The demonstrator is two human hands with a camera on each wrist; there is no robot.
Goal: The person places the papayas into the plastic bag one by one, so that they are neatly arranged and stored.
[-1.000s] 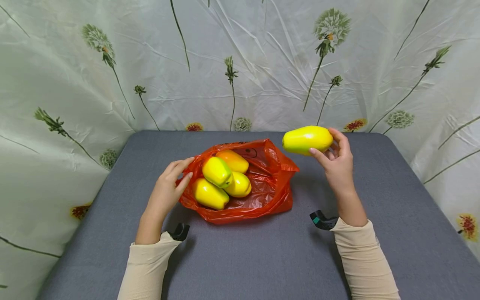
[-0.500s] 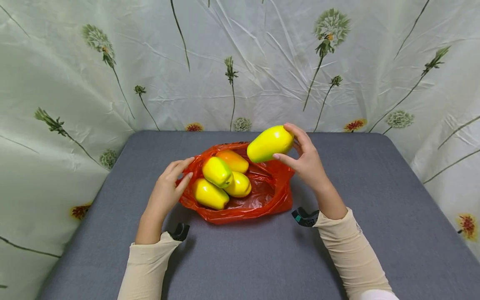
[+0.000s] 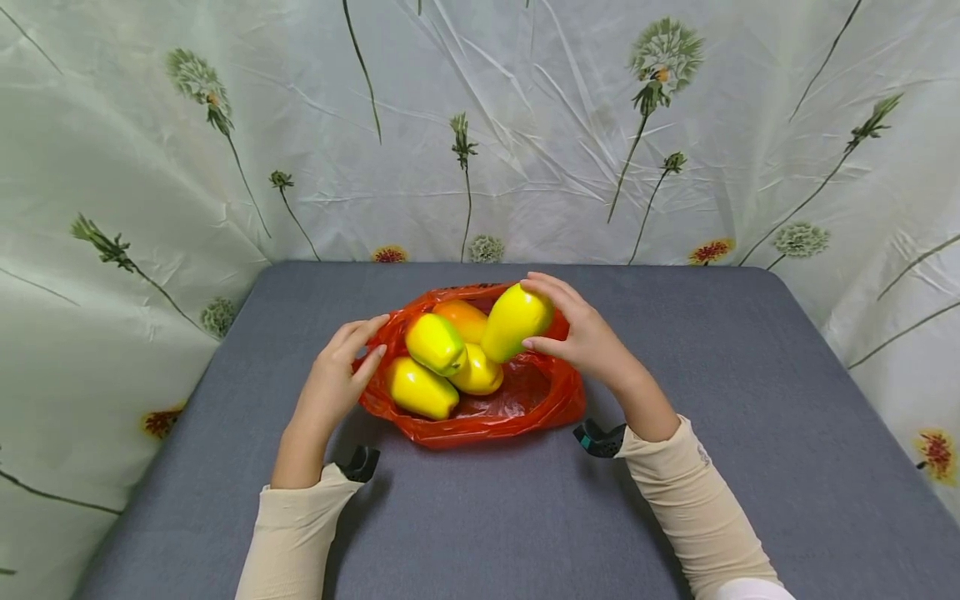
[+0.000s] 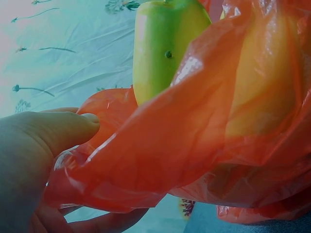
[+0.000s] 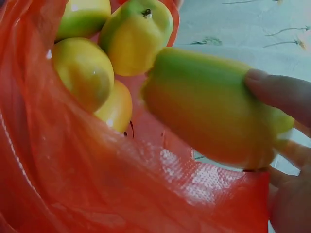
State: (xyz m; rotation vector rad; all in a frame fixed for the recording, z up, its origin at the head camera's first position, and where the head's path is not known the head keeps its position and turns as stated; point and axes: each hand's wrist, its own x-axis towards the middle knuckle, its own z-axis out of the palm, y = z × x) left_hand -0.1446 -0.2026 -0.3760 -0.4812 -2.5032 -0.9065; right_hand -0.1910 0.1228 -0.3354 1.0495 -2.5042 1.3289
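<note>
A red plastic bag [image 3: 480, 429] stands with its mouth spread on the grey table. Several papayas lie in its left part, among them a yellow-green papaya [image 3: 435, 343] on top and an orange papaya [image 3: 459, 315] behind it. My left hand [image 3: 337, 371] pinches the bag's left rim; in the left wrist view the thumb [image 4: 80, 127] lies over the red film. Over the bag's right half, my right hand [image 3: 581, 333] grips another yellow-green papaya [image 3: 517, 323] at one end between thumb and fingers. That papaya is tilted, its free end towards the others in the bag.
The grey table [image 3: 480, 517] extends in front of the bag and to both sides. A pale curtain [image 3: 525, 167] printed with dandelions hangs behind it. Each wrist carries a black camera mount, the right mount [image 3: 600, 437] close to the bag's front right.
My right hand has brought its papaya left from beyond the bag's right side to over its mouth, tilting and lowering it. The left hand has stayed on the rim.
</note>
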